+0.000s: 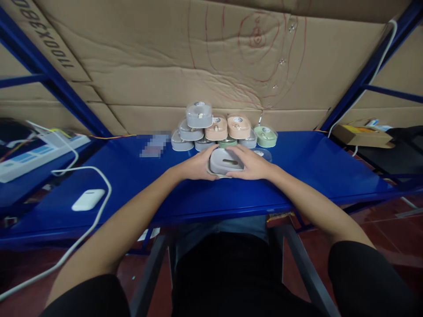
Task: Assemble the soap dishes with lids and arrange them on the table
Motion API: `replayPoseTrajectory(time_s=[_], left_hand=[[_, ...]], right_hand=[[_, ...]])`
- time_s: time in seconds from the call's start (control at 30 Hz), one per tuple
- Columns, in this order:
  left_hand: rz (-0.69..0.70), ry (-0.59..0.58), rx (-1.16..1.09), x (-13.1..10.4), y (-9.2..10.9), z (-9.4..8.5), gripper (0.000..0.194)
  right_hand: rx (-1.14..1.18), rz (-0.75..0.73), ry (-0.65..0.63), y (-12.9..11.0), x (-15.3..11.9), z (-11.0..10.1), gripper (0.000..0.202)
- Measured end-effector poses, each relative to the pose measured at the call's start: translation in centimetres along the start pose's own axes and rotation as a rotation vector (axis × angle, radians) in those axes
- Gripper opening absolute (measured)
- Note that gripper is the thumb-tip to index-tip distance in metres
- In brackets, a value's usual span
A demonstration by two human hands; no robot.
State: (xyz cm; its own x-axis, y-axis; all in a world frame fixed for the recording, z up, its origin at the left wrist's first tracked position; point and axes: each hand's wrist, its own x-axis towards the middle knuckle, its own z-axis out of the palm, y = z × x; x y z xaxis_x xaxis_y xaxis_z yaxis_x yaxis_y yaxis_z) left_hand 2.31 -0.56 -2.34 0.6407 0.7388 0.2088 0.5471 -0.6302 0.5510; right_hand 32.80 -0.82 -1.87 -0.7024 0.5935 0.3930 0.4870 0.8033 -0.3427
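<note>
- Writing: the cardboard panel [148, 53] carries "110X38" and what looks like a final 0, printed in black up its left side and cut by the picture's edge; red hand-drawn rings and lines mark its middle.
- Labels: round blue-and-white stickers show on several stacked containers [216, 128]; their print is too small to read.
- Held piece: a grey rounded-corner container [224, 163], matte, with a long dark slot in its upper face and a paler edge showing below.
- Grip: the left hand [200, 165] and the right hand [254, 164] are closed around its opposite sides, gripping it between them.
- Place: it is just in front of the stack, above the blue table [214, 198]; whether it touches the tabletop cannot be told.
- Stack: grey, peach and green containers with clear covers, piled in three tiers, one grey on top.
- Nearby: a clear lid-like piece [263, 154] lies behind the right hand.
- Farther left: a white earbud case [88, 200] beside a white cable [107, 189].
</note>
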Motion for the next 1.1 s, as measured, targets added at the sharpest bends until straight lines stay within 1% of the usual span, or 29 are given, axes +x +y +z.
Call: replayPoseTrajectory(time_s=[0.1, 0.2, 0.27, 0.33, 0.43, 0.5, 0.53, 0.6, 0.63, 0.67, 0.7, 0.77, 0.83, 0.87, 0.93, 1.0, 1.03, 1.1], left_hand=[[-0.053, 0.018, 0.037, -0.1, -1.0, -1.1, 0.131], [-0.140, 0.005, 0.128, -0.4, -1.7, -2.2, 0.127], [-0.167, -0.007, 0.165, -0.6, -1.9, -2.8, 0.121], [-0.168, -0.011, 0.173, -0.7, -2.0, -3.1, 0.115], [-0.152, -0.010, 0.169, -0.8, -2.0, -3.1, 0.111], [-0.149, -0.008, 0.172, -0.9, -2.1, -3.1, 0.111], [-0.153, -0.009, 0.176, -0.9, -2.1, -3.1, 0.112], [-0.168, -0.015, 0.187, -0.9, -2.1, -3.2, 0.113], [-0.176, -0.020, 0.192, -0.9, -2.0, -3.2, 0.114], [-0.184, -0.026, 0.195, -0.9, -1.9, -3.3, 0.114], [-0.193, -0.033, 0.196, -0.9, -1.8, -3.4, 0.115], [-0.210, -0.044, 0.196, -0.9, -1.5, -3.5, 0.115], [-0.214, -0.052, 0.195, -0.9, -1.2, -3.6, 0.113], [-0.212, -0.052, 0.194, -0.9, -1.1, -3.6, 0.112], [-0.210, -0.048, 0.192, -0.9, -0.9, -3.6, 0.110], [-0.211, -0.042, 0.193, -0.9, -0.8, -3.6, 0.111], [-0.210, -0.039, 0.197, -0.9, -0.8, -3.6, 0.111], [-0.201, -0.037, 0.207, -0.9, -0.8, -3.5, 0.111]], right_hand=[[0.049, 0.006, 0.011, -0.2, -0.6, -2.1, 0.105], [0.074, -0.022, -0.073, -0.6, -1.2, -3.3, 0.115], [0.081, -0.041, -0.162, -0.9, -1.4, -3.1, 0.118], [0.079, -0.050, -0.240, -1.2, -1.4, -2.3, 0.122], [0.055, -0.044, -0.290, -1.5, -1.2, -1.3, 0.132], [0.041, -0.040, -0.258, -1.3, -1.1, -1.8, 0.130], [0.031, -0.031, -0.218, -0.9, -1.1, -2.3, 0.124], [-0.027, 0.036, -0.110, 0.3, -1.3, -3.9, 0.100], [-0.081, 0.097, -0.068, 1.1, -1.5, -4.7, 0.089], [-0.146, 0.172, -0.050, 2.1, -1.7, -5.5, 0.081], [-0.208, 0.249, -0.063, 3.0, -1.9, -6.0, 0.079], [-0.268, 0.373, -0.148, 4.8, -2.1, -6.5, 0.088], [-0.243, 0.426, -0.225, 6.0, -2.0, -6.4, 0.098], [-0.217, 0.429, -0.248, 6.3, -1.9, -6.2, 0.100], [-0.188, 0.419, -0.269, 6.3, -1.7, -6.2, 0.097], [-0.191, 0.419, -0.256, 5.6, -1.7, -6.7, 0.093], [-0.197, 0.419, -0.227, 5.0, -1.8, -7.2, 0.091], [-0.197, 0.380, -0.120, 3.7, -2.0, -8.0, 0.090]])
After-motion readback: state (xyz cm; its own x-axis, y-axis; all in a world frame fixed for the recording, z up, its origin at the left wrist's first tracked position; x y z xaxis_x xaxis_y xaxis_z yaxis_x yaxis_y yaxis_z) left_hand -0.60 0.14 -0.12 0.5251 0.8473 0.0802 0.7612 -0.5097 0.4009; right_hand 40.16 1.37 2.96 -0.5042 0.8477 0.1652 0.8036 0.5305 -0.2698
